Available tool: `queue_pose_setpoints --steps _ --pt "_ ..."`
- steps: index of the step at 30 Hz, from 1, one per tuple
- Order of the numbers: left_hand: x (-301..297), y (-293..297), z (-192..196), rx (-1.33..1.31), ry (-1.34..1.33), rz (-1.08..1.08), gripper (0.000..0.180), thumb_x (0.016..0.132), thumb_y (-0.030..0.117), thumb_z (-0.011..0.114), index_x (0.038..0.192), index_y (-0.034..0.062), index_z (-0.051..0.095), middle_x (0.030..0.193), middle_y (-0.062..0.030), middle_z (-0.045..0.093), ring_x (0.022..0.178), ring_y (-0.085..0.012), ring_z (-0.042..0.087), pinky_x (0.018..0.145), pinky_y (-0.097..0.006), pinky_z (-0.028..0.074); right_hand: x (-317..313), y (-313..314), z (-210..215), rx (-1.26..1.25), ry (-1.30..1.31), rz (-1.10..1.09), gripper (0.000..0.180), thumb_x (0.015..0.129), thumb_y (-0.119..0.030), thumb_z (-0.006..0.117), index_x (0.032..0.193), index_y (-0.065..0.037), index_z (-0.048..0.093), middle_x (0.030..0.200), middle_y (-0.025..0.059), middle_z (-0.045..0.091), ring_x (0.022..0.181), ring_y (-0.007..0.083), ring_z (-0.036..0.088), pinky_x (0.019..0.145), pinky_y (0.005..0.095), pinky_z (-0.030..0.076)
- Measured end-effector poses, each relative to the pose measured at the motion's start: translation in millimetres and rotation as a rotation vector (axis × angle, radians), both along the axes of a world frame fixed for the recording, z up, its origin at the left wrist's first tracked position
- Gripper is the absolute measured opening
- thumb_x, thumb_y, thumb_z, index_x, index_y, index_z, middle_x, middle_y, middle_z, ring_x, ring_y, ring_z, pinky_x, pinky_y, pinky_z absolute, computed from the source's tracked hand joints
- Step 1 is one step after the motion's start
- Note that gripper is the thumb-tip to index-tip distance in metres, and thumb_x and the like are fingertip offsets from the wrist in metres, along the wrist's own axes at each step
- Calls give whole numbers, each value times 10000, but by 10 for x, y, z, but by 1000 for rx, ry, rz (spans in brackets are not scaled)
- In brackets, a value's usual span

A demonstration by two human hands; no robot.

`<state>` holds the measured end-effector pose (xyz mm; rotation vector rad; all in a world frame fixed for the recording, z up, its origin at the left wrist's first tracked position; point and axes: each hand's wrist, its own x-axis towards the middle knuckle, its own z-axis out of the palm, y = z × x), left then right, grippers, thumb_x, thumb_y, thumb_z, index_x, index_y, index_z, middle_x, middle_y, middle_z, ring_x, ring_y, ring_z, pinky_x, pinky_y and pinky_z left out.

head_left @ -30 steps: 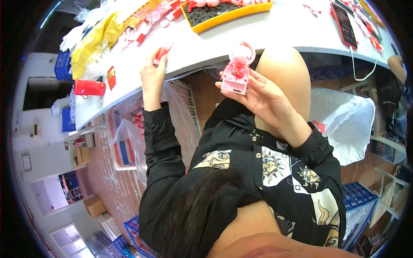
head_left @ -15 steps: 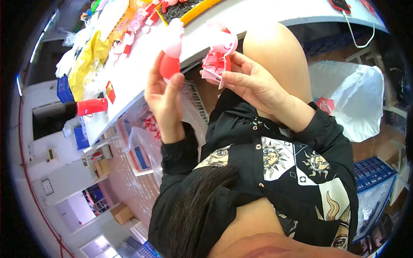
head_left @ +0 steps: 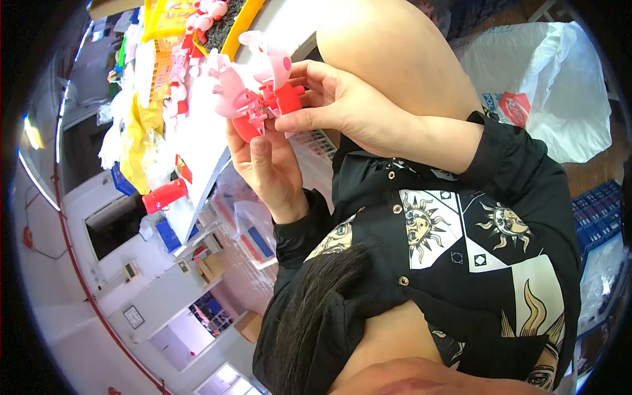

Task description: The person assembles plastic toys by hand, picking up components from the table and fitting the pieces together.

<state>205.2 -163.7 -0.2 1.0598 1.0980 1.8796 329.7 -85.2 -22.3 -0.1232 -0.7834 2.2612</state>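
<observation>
My left hand [head_left: 268, 172] grips one pink and red plastic toy half [head_left: 230, 89], its thumb and fingers around the red lower part. In my right hand [head_left: 349, 108] is the other toy half [head_left: 288, 97], with a pink head on top and a red body. The fingertips pinch that red body. Both halves are held close together, their inner sides turned toward each other. Small pink and red inner parts show between them. Whether the halves touch, I cannot tell.
On the white table are a yellow tray [head_left: 245, 29] of dark small pieces, more pink toy parts, a yellow bag [head_left: 141, 131] and a red cylinder [head_left: 164, 195]. A white plastic bag [head_left: 559, 92] stands at right. Below the table edge sits a clear bag [head_left: 247, 220].
My hands have come together, bringing the two toy halves side by side. The right-hand half has moved left and turned. The whole view has also shifted.
</observation>
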Motion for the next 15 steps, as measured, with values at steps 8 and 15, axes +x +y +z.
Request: queue_pose_setpoints --steps 8,15 --pt "12 -5 -44 29 48 28 508 875 162 641 1306 -6 433 1259 -158 525 1145 -262 528 1022 -411 405 -56 -35 -55 17 5 -63 573 730 -140 785 1210 -19 497 1149 98 543 1059 179 522 936 304 434" --pt "72 5 -7 18 64 73 659 800 112 719 1363 17 391 1330 -158 472 1190 -267 494 1023 -402 396 -60 -46 -20 5 -12 -81 586 716 -146 797 1206 -20 500 1131 93 555 1044 172 528 917 299 448"
